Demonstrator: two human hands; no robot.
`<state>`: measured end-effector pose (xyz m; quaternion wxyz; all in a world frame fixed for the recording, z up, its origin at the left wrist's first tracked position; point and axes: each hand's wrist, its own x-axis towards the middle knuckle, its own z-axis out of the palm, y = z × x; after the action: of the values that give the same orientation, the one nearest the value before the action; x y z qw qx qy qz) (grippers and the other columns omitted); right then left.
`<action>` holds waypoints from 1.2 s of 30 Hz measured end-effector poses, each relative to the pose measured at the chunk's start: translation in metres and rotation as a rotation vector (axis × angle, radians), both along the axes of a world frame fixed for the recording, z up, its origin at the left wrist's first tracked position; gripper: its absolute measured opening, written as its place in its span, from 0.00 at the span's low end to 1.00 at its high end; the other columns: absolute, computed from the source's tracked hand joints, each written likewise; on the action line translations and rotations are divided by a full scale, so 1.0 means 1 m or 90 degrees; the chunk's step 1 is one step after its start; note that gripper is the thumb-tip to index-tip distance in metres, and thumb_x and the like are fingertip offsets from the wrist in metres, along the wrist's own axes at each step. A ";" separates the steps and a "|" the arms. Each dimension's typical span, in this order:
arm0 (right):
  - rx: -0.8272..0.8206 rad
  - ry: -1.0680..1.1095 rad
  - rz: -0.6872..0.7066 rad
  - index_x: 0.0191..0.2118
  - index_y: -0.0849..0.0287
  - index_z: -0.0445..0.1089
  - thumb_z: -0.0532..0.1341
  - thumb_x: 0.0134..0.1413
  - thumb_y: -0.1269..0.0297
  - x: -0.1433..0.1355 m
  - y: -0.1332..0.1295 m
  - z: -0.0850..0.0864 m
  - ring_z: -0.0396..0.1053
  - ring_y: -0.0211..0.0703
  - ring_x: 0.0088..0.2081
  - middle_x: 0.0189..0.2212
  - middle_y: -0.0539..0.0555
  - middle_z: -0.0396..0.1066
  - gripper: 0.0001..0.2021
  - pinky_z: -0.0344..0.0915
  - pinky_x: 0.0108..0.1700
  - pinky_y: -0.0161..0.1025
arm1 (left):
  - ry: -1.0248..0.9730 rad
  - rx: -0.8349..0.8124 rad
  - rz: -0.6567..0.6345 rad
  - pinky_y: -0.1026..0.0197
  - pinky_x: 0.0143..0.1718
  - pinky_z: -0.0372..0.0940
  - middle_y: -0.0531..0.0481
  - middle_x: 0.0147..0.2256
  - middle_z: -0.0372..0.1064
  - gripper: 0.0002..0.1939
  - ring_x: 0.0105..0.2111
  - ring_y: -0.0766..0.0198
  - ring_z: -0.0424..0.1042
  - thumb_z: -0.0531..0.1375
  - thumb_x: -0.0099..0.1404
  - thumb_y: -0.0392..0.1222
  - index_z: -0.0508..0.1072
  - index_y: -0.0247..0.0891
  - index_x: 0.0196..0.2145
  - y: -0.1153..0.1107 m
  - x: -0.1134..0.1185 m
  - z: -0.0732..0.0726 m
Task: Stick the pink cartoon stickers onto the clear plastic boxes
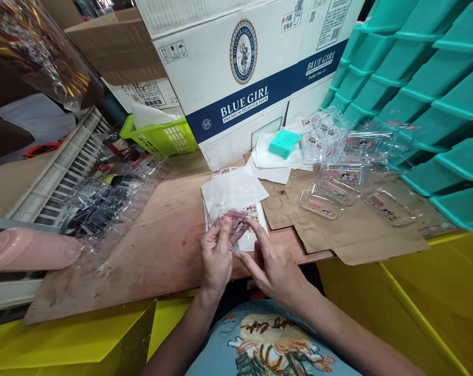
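My left hand (216, 257) pinches a small clear plastic case (217, 210) with its thumb on top. A printed sticker (236, 219) with red marks and small figures shows on the case. At the case's right end, the index fingertip of my right hand (276, 265) touches it; the thumb stands apart below and the other fingers curl in. Beneath the hands lies a white sticker sheet (254, 237) with cartoon prints, partly covered by a blank white sheet (234, 187). To the right, several clear cases with similar stickers (346, 175) rest on flattened cardboard (318, 237).
A teal block (284, 143) sits on white papers before a large beer carton (252, 78). Stacked teal trays (428, 94) rise at right. On the left are plastic-wrapped dark items (106, 203), a pink bottle (32, 249) and a green basket (165, 136). Yellow bins (428, 308) flank the table's front edge.
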<state>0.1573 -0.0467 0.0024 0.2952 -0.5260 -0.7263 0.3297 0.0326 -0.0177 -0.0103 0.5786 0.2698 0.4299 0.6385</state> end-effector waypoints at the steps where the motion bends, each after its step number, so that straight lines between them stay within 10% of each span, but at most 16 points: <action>1: 0.005 -0.006 -0.002 0.69 0.68 0.46 0.53 0.67 0.57 0.000 0.000 0.000 0.69 0.42 0.24 0.31 0.58 0.75 0.32 0.68 0.34 0.39 | -0.005 -0.002 0.000 0.51 0.47 0.73 0.46 0.41 0.79 0.09 0.44 0.55 0.77 0.65 0.62 0.43 0.80 0.36 0.36 0.000 0.000 0.001; 20: 0.100 -0.182 -0.059 0.71 0.72 0.29 0.46 0.69 0.53 0.000 -0.002 -0.015 0.71 0.48 0.22 0.24 0.57 0.74 0.37 0.68 0.29 0.40 | -0.034 -0.003 -0.009 0.51 0.49 0.72 0.46 0.41 0.79 0.09 0.43 0.57 0.77 0.66 0.61 0.44 0.80 0.36 0.35 0.004 0.003 -0.002; 36: 0.131 -0.207 0.034 0.71 0.67 0.27 0.46 0.59 0.75 -0.030 0.000 -0.032 0.74 0.47 0.28 0.38 0.66 0.77 0.38 0.74 0.36 0.41 | -0.087 -0.049 0.026 0.65 0.45 0.70 0.51 0.34 0.79 0.08 0.33 0.68 0.76 0.69 0.58 0.44 0.80 0.37 0.32 0.002 0.005 0.002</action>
<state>0.1270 -0.0472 -0.0293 0.2177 -0.5200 -0.8078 0.1723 0.0378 -0.0155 -0.0081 0.6036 0.1944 0.4187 0.6501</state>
